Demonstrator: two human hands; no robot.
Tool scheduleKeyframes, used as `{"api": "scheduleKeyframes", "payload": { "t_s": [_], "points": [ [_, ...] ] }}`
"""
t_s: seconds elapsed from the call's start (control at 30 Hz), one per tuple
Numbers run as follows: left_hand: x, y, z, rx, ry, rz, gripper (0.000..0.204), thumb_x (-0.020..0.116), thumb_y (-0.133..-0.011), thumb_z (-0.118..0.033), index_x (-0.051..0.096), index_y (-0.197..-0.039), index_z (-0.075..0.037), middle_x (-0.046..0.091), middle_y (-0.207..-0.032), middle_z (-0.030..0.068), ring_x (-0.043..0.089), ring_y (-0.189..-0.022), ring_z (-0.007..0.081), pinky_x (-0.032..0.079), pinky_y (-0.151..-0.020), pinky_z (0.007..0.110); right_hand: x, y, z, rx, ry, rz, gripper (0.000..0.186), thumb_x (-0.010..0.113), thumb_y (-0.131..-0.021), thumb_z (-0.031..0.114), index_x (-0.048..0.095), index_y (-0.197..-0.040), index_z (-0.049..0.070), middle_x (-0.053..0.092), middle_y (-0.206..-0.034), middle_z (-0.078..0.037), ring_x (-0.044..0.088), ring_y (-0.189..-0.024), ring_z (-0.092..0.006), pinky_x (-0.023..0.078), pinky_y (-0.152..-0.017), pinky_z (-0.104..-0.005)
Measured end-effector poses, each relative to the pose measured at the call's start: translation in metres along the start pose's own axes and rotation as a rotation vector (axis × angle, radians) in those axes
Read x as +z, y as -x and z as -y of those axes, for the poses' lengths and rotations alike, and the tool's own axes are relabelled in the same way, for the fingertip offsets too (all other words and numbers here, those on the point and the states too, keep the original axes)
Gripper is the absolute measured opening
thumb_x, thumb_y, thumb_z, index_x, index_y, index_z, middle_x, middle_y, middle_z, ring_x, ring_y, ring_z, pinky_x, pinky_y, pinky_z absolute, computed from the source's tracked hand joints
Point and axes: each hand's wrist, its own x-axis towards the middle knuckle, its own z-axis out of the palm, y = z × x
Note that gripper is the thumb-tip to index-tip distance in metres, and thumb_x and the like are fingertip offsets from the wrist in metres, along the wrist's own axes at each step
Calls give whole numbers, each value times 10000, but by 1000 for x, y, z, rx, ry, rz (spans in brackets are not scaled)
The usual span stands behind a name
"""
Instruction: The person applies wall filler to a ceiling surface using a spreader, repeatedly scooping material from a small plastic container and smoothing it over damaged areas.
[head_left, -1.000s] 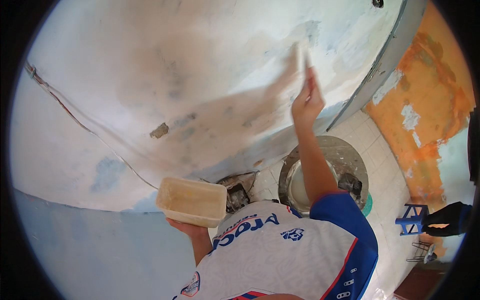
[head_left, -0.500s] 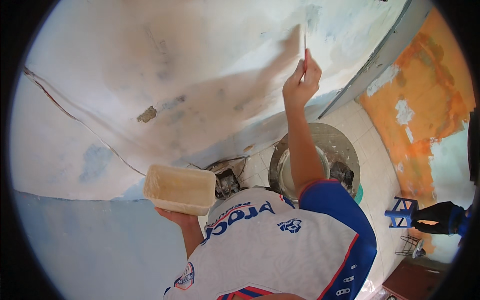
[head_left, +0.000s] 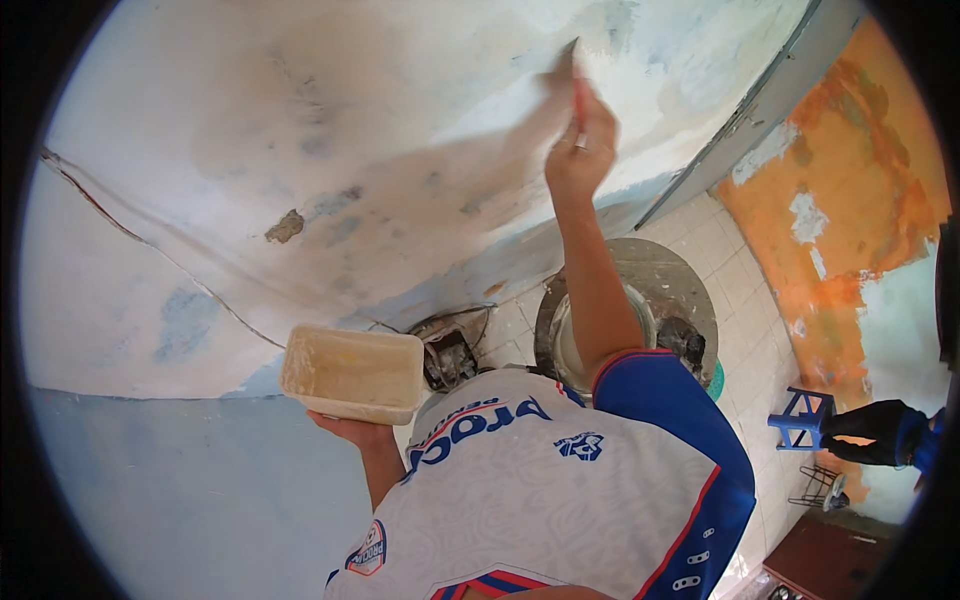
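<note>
Held up at the upper middle, my right hand (head_left: pixel 582 155) is closed on a red-handled putty knife (head_left: pixel 579 90), its blade at the pale patchy wall (head_left: pixel 430 110); contact is hard to judge. Lower left, my left hand (head_left: pixel 345 428) supports a translucent plastic tub (head_left: pixel 352 365) with pale residue inside, its fingers mostly underneath. Below my right forearm stands a bucket (head_left: pixel 640 310) on a round grey surface (head_left: pixel 650 260), beside a dark lumpy object (head_left: pixel 682 345).
A cable (head_left: pixel 200 285) runs along the wall to a dark cluttered box (head_left: pixel 450 360) on the tiles. Right: orange patched wall (head_left: pixel 820 180), blue stool (head_left: pixel 798 420), a person's dark-trousered legs (head_left: pixel 865 430), metal rack (head_left: pixel 820 487), brown furniture (head_left: pixel 825 555). A grey strip (head_left: pixel 700 170) edges the wall.
My right hand has moved up and to the left along the wall with the knife. The tub and my left hand sit a little higher and further left in view, as the scene shifted.
</note>
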Motion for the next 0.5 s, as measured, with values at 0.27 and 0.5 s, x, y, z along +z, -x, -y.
{"api": "scheduleKeyframes", "payload": {
  "t_s": [0.27,0.5],
  "points": [
    [2,-4,7,23,-24,-47,824,355,-1018,-759,365,-1630,-207,423,-1645,78,462,-1470,355,423,-1206,557,-18,-5,19,2,-30,81,418,622,-959,-65,688,-1361,28,749,-1200,-123,695,-1053,-308,585,-894,-377],
    [25,-7,7,4,-33,24,865,386,-991,-790,359,-1634,-213,410,-1656,76,440,-1488,361,399,-1219,567,-6,11,8,-198,-21,108,349,627,-979,-44,714,-1312,13,739,-995,-133,708,-909,-268,577,-755,-358]
  ]
}}
